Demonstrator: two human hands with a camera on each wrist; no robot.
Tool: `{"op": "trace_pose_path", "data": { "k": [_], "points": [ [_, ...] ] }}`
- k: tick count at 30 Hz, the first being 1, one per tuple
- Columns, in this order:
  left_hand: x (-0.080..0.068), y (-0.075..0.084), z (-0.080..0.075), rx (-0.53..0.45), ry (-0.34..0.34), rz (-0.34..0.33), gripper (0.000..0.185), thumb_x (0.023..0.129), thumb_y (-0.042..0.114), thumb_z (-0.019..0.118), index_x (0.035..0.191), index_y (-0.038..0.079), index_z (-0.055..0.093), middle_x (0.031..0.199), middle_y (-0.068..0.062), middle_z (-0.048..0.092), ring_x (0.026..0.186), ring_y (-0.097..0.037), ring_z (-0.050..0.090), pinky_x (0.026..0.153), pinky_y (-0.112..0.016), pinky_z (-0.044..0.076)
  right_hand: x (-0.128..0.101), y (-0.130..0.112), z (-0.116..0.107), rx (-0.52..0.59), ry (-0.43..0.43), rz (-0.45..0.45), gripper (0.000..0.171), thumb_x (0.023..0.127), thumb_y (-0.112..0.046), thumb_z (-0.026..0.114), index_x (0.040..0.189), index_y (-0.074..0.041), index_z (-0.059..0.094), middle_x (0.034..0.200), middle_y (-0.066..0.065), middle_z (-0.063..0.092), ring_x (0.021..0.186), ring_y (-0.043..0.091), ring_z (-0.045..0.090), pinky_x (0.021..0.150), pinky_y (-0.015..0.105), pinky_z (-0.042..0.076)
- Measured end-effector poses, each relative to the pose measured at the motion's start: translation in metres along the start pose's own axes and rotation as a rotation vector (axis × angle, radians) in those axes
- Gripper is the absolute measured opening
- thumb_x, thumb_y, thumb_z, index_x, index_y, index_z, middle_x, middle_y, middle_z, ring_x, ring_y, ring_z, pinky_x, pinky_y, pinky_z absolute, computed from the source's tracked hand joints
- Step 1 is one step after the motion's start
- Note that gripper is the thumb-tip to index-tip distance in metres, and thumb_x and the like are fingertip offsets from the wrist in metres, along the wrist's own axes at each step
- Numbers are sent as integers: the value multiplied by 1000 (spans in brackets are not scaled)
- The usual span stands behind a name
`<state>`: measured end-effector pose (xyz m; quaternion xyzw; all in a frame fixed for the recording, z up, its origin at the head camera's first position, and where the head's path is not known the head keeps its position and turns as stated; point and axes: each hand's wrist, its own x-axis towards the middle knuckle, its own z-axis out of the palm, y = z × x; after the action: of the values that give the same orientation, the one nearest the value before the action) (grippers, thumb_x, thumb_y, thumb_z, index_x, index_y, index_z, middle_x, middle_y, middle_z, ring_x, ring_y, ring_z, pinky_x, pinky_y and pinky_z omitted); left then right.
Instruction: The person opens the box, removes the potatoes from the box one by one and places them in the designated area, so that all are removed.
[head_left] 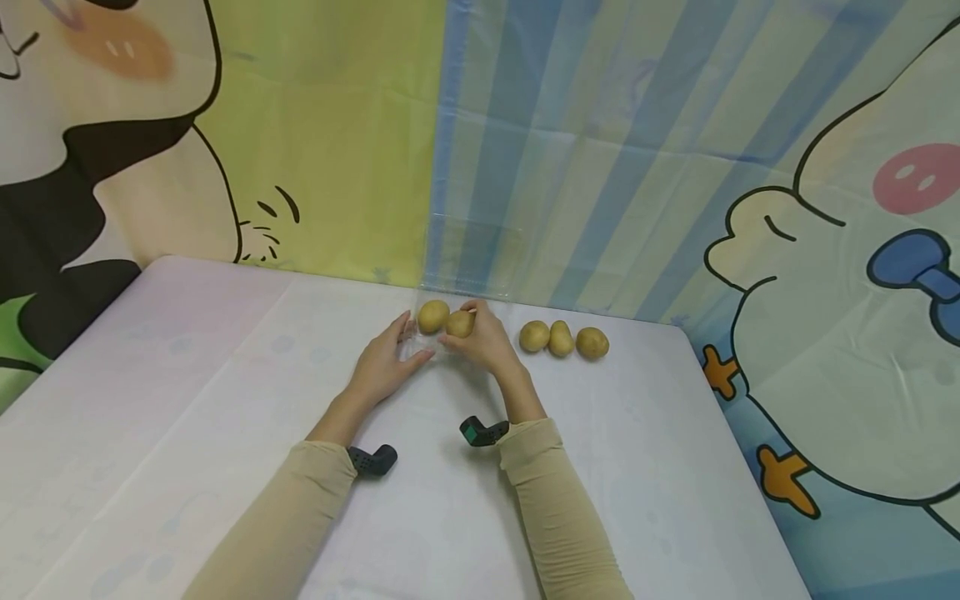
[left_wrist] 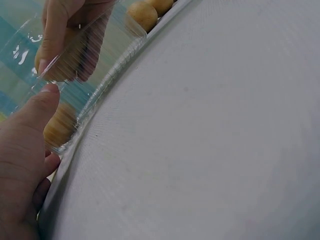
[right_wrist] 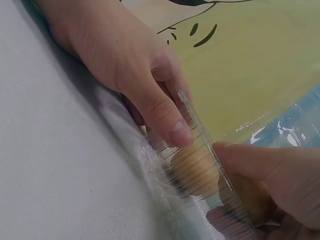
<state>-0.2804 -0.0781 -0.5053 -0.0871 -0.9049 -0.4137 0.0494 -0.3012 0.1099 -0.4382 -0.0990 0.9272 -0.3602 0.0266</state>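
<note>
The right hand grips 1 potato inside a clear plastic box; the left hand holds the box's left end, beside a 2nd potato within; rightward, 3 more potatoes sit in a row on the white table

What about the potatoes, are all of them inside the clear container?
No, the head view shows three potatoes on the white table, to the right of the clear container.
</note>
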Motion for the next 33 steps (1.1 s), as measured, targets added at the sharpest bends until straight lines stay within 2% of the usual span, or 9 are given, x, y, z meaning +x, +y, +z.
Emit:
{"op": "trace_pose_path", "data": {
  "k": [5,12,17,23,28,33],
  "points": [
    [0,1,0,3,0,2,90,77,62,55,145,15,19,137,-10,45,126,-31,41,105,-50,30,2,1,1,3,7,-24,61,75,-31,72,126,-18,42,128,8,48,111,25,50,90,41,45],
    [1,1,1,5,1,0,90,77,63,55,145,16,19,137,-10,45,126,-30,41,104,-50,30,3,4,1,-18,25,-66,55,74,-32,73,121,-17,49,120,5,53,105,21,51,87,38,45],
    [1,2,0,6,5,0,88,78,60,56,145,16,20,137,-10,46,126,-31,42,104,-50,31,3,6,-1,-41,32,-102,59,73,-35,73,125,-19,50,124,3,53,110,21,51,89,38,45],
    [0,3,-1,3,0,7,86,80,57,56,145,15,20,136,-10,46,125,-31,42,104,-51,31,0,4,-2,-26,4,-90,68,75,-37,72,133,-17,44,135,4,45,121,22,45,97,40,41],
    [-1,3,-3,-12,-9,-3,86,79,58,55,145,15,20,137,-9,45,126,-31,41,104,-50,30,-2,3,-4,22,5,-60,70,75,-35,72,135,-15,41,134,4,46,113,23,51,89,40,47],
    [-1,3,-2,-8,-9,-7,88,78,62,54,145,16,19,137,-10,45,126,-31,41,104,-51,30,-5,6,-7,50,2,-69,66,74,-38,72,131,-20,45,127,1,52,102,19,56,81,37,49]
  ]
}}
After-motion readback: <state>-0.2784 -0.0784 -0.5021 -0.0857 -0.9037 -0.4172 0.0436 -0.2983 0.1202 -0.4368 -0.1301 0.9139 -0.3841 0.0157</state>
